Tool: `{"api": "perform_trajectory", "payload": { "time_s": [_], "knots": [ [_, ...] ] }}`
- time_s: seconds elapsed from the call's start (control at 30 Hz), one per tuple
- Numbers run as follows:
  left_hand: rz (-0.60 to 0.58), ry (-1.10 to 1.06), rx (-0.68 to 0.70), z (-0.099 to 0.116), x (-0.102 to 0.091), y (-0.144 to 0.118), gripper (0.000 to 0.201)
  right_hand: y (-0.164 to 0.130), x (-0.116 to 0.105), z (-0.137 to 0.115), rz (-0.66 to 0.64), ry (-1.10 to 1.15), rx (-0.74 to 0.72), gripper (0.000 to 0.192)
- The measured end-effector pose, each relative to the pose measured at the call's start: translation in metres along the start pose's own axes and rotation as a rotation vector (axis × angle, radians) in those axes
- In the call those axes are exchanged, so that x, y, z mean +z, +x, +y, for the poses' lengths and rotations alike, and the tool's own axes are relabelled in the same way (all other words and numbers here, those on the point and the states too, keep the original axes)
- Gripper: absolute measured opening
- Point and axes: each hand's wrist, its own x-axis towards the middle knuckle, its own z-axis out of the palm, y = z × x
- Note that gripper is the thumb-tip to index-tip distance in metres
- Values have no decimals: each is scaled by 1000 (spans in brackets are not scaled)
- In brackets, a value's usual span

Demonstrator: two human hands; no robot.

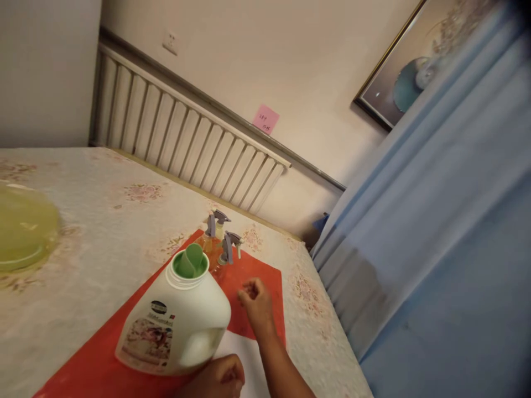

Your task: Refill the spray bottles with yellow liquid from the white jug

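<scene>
A white detergent jug with an uncapped green spout stands on a red mat. Behind it stand two orange spray bottles with grey triggers. My left hand is curled into a fist at the bottom edge, against the jug's lower right side; I cannot tell whether anything is inside it. My right hand hovers over the mat just right of the jug, fingers loosely curled, nothing visible in it. A white sheet lies on the mat between my hands.
The table carries a floral cloth. A translucent green dome-shaped cover sits at the far left. A radiator runs along the wall behind, with a pink note above it. Blue curtain hangs beside the table's right edge.
</scene>
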Motion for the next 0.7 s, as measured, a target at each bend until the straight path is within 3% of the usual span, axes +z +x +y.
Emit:
{"api": "perform_trajectory", "payload": {
  "time_s": [0.13, 0.2, 0.37, 0.53, 0.7],
  "knots": [
    [-109, -109, 49, 6, -5, -1, 23, 38, 42, 4, -62, -79, -22, 46],
    [-119, -142, 47, 8, -7, -1, 29, 52, 55, 7, -80, -124, -30, 53],
    [-131, -169, 44, 14, -8, -3, 29, 68, 74, 12, -92, -161, -86, 27],
    [-149, -168, 22, 15, -7, -6, 21, 65, 76, 18, -28, -161, -71, 20],
    [-149, -299, -23, 11, -2, -2, 29, 58, 46, 7, 48, -157, -73, 29]
  ]
}}
